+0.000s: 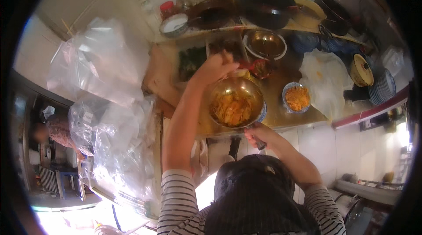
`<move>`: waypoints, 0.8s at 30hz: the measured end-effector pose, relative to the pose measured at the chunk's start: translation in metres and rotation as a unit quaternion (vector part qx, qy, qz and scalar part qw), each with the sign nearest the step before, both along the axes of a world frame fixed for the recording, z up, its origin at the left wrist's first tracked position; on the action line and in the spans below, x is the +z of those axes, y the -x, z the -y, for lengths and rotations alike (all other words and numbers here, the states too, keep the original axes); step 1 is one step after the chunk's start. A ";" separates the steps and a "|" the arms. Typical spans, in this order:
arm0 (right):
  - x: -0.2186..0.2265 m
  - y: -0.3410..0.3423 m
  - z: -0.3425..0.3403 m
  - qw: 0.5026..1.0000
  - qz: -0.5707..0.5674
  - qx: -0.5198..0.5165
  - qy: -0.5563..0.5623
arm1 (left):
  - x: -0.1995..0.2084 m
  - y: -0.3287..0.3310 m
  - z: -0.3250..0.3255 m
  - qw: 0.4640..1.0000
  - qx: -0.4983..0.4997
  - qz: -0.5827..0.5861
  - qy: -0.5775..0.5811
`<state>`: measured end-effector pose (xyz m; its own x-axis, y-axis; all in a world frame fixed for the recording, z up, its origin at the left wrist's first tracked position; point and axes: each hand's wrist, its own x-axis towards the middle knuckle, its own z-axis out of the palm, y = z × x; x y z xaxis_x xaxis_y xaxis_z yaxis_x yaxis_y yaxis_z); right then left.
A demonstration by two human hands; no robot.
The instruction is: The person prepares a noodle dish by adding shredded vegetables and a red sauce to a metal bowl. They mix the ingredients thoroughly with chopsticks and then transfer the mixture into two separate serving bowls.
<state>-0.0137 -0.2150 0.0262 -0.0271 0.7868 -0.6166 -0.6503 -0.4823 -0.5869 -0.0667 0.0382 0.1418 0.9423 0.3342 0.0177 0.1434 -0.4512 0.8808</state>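
My right hand (262, 134) is closed around the dark handle of a shiny metal pan (244, 86). Orange-yellow noodles (233, 106) lie in the pan, which is tilted toward me. My left hand (217, 65) is just beyond the pan's far left rim, with its fingers curled together; whatever they may hold cannot be made out. It hovers by a tray of dark food (225, 47) and a tray of green leaves (191, 60). A red container (261, 69) sits behind the pan. Partly under the pan's right side shows a blue-patterned dish (263, 112).
A patterned bowl of orange food (297, 98) stands to the right, near a white plastic bag (323, 79) and stacked plates (383, 86). A metal pot (265, 44) sits farther back. Large woks (266, 7) line the back shelf. Clear plastic bags (116, 134) crowd the left side.
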 end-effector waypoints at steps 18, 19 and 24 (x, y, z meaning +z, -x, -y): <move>0.000 0.013 0.003 0.999 0.030 0.015 0.017 | -0.030 -0.007 -0.016 0.991 0.130 0.017 -0.021; 0.009 0.020 0.001 0.997 0.061 0.033 0.017 | -0.043 -0.010 -0.015 0.982 0.169 0.072 -0.047; -0.005 -0.007 0.009 1.000 -0.009 -0.023 0.018 | -0.035 0.010 -0.034 0.991 0.062 -0.114 0.027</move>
